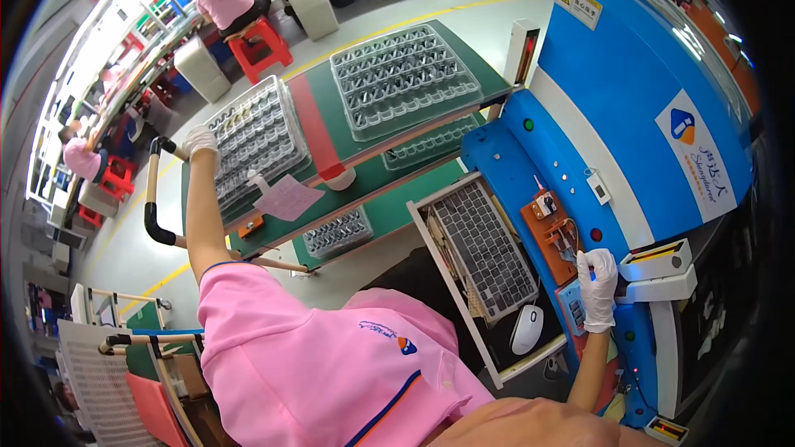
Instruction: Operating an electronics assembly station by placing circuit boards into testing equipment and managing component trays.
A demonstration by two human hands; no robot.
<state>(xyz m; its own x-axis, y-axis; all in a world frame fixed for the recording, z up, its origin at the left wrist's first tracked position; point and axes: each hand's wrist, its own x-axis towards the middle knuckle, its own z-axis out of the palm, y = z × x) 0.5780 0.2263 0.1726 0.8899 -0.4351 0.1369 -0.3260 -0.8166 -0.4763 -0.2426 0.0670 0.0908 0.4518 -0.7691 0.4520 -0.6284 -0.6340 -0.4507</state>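
Note:
My left hand point(201, 142), in a white glove, reaches out to the near-left edge of a clear plastic tray point(257, 145). The tray has rows of pockets with small dark and metallic parts. Its fingers are too small and partly hidden to show whether they grip anything. On the right, my right hand point(598, 288), also gloved, is closed with bent fingers beside an orange fixture point(548, 230) on the blue machine point(613, 116). What its fingertips hold, if anything, is hidden. A metal clamp mechanism point(565, 236) sits on the fixture, close to those fingertips.
A second clear tray point(402, 79) of parts shares the green-topped cart point(310, 99), with a paper slip point(288, 199) at its edge. A pulled-out drawer holds a keyboard point(484, 248) and a white mouse point(527, 329). Red stools point(259, 50) and seated people are farther off.

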